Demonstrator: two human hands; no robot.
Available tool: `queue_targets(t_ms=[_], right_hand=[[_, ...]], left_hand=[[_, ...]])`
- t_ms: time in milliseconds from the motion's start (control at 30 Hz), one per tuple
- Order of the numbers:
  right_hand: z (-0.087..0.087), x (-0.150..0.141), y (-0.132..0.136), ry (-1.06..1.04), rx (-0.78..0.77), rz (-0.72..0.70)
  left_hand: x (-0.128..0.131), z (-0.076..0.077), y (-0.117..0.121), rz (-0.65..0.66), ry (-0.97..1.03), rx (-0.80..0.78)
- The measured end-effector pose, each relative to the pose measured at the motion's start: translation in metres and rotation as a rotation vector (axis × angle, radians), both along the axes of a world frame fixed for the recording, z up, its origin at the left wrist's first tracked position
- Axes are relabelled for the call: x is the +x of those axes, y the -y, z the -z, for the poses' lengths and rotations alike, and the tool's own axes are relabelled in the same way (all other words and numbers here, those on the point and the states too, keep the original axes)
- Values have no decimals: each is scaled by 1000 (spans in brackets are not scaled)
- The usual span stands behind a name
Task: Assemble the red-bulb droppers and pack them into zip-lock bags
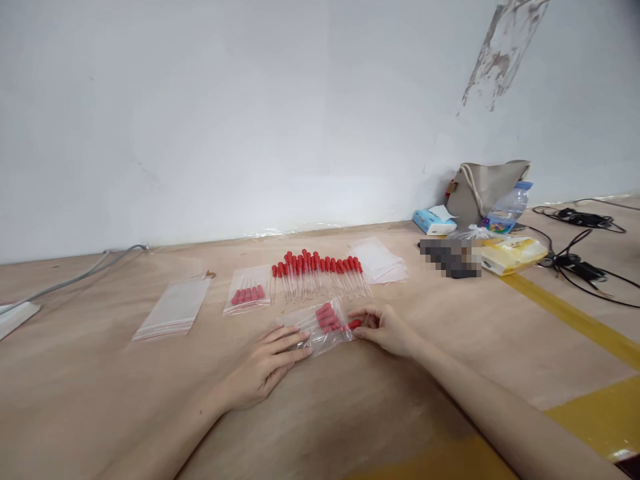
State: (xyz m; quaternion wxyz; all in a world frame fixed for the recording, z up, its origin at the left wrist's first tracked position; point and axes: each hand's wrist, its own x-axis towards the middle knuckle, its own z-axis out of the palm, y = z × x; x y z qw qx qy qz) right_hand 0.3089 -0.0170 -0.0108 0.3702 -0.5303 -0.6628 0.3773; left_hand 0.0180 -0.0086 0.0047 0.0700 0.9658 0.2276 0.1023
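Note:
A clear zip bag [320, 328] with several red-capped glass droppers inside lies on the brown paper-covered table [150, 400]. My left hand [265, 367] rests flat on the bag's left end, fingers stretched out. My right hand [383, 328] pinches a red-capped dropper [354, 324] at the bag's right, open end. Behind the bag a row of loose red-capped droppers [320, 272] lies on the table. A filled bag of droppers [247, 293] sits to the left of that row.
A stack of empty zip bags [173, 308] lies at left, another stack [380, 261] at right of the row. Farther right are a tissue pack [433, 221], a grey bag [487, 190], a water bottle [507, 210], a yellow packet [515, 255] and black cables [575, 263].

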Motion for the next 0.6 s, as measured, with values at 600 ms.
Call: queue_targets(t_ms=[600], right_hand=[[10,-27,11,-167,-77,177]], left_hand=[[2,-4,2,-12,25,-45]])
